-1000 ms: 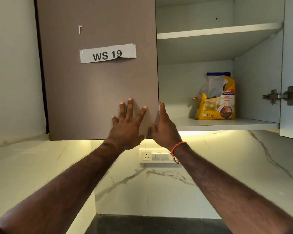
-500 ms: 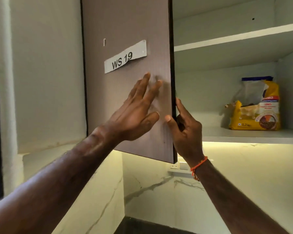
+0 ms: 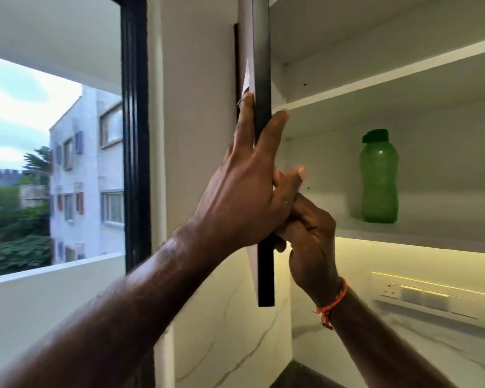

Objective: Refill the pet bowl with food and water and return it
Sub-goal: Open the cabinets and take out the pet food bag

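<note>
The cabinet door (image 3: 265, 275) stands swung out and I see it edge-on in the middle of the head view. My left hand (image 3: 244, 197) lies against it with straight fingers, which straddle the dark edge. My right hand (image 3: 311, 236), with an orange thread on its wrist, grips the door's edge lower down from the inner side, fingers curled. Inside the cabinet a green bottle (image 3: 379, 177) with a dark cap stands upright on the lower shelf (image 3: 417, 240). No pet bowl or food bag is in view.
A window with a black frame (image 3: 135, 135) is at the left, with buildings and trees outside. A switch and socket panel (image 3: 429, 298) sits on the marble wall under the lit cabinet. A dark counter corner (image 3: 300, 378) shows at the bottom.
The door has swung from nearly shut to fully edge-on. My view has turned left, so the yellow food bag is out of sight and the green bottle and window have come into view.
</note>
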